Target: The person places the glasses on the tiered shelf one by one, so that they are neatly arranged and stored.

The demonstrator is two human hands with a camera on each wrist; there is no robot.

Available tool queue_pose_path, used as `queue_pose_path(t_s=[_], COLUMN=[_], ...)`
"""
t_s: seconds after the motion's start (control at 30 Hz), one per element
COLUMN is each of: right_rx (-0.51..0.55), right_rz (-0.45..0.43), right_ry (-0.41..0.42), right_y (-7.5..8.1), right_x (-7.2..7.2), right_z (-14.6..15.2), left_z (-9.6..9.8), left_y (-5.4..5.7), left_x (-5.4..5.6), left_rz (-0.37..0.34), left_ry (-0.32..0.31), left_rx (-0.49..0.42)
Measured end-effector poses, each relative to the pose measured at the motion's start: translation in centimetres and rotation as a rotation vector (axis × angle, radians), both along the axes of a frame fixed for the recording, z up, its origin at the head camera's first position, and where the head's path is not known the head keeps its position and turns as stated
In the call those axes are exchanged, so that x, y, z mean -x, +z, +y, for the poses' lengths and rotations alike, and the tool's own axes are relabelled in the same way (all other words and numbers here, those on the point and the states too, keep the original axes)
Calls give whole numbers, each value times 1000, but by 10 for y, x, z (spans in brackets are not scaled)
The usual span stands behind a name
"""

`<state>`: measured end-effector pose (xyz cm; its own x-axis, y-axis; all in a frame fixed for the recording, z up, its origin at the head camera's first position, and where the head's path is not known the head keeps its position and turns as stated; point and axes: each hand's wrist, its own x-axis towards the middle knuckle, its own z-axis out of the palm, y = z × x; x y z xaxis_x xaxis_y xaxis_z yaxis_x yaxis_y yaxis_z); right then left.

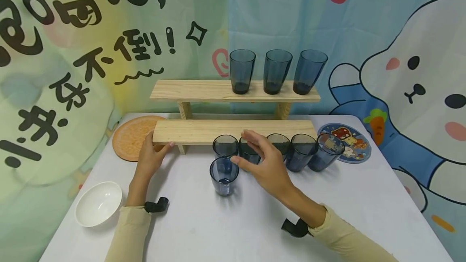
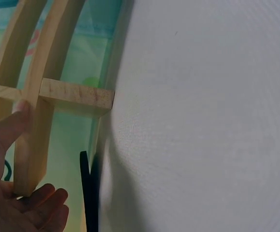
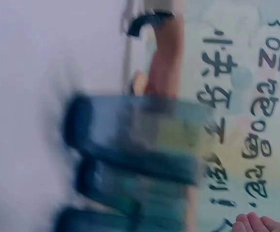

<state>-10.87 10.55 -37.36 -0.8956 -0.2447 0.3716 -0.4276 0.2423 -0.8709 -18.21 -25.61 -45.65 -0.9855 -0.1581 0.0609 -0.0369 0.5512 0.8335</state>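
Note:
A two-step wooden shelf (image 1: 233, 131) stands at the back of the table. My left hand (image 1: 148, 159) grips the left end of its lower board; the left wrist view shows the thumb (image 2: 17, 118) on the board's edge and fingers round the end. Three blue-tinted glasses (image 1: 278, 74) stand upright on the right part of the upper board. Several more glasses (image 1: 300, 153) form a row at the lower board's front, with a single glass (image 1: 223, 179) nearer me. Over this row hovers my right hand (image 1: 268, 167), empty, thumb and fingers apart, partly hiding glasses behind it.
A white bowl (image 1: 99, 204) sits at the table's left edge. Behind it lies a round orange mat (image 1: 127, 142), partly under the shelf's left end. A round cartoon mat (image 1: 358, 144) lies at the back right, behind the rightmost glass. A printed curtain (image 1: 204, 7) hangs behind the table.

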Motion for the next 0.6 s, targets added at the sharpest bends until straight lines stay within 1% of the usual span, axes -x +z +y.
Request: queue_pose_path(t_s=[0.13, 0.27, 0.4, 0.53, 0.6], right_rx=[12, -9, -30, -59, -63], right_rz=[-42, -96, -145, -183, -188], right_ry=[25, -11, -24, -31, -41], right_y=[-28, -48, -59, -66, -69], right_x=[-15, -22, -24, -26, -26], right_z=[-9, -16, -21, -27, -29], left_z=[-2, -2, -2, -1, -1], left_y=[-1, 0, 1, 1, 1], left_x=[-1, 0, -1, -1, -1], left_rz=[6, 4, -1, -8, -10], left_ry=[3, 2, 8, 6, 5], left_rx=[1, 5, 13, 7, 4])
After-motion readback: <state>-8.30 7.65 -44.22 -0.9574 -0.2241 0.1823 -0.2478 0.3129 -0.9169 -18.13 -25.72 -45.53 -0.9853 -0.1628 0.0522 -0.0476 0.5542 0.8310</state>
